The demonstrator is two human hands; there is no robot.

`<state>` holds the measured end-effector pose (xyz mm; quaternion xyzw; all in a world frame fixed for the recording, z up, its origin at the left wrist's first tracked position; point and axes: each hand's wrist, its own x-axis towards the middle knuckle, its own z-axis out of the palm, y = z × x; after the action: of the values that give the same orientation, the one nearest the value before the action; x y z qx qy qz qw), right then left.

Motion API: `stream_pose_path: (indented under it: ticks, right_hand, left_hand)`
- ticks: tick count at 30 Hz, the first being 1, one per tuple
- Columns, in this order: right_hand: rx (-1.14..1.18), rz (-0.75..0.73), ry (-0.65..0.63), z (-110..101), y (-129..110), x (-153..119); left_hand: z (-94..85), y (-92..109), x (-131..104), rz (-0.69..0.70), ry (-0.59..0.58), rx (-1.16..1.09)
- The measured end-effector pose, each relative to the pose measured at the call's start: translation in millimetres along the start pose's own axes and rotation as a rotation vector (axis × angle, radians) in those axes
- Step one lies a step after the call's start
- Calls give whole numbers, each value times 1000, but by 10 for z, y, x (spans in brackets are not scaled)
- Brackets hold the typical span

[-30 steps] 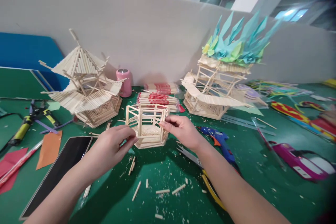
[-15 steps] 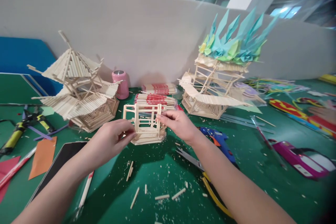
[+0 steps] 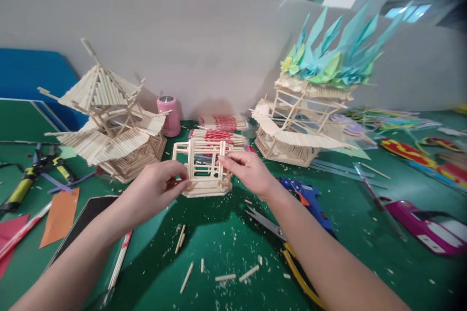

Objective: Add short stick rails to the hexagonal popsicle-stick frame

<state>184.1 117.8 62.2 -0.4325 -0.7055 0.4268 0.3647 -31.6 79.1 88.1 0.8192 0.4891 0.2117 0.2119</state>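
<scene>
The frame was short of the worktop's back edge. The right hand pinched a right-side post; the left hand's fingertips narrowed at its lower left, grip uncertain. It looked light, stiff, fragile at joints; the base seemed safest to hold.

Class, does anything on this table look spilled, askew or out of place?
Yes: short stick pieces lie scattered at different angles on the table, in front of the frame. They look untidy, unlike the bundled sticks behind the frame.
</scene>
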Motion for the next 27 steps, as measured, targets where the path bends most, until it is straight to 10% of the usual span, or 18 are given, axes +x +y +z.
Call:
stream_pose_path:
  ticks: [27]
  right_hand:
    - [18,54,-32,-74,-53,-99]
  left_hand:
    - [-36,107,-10,98,7,82]
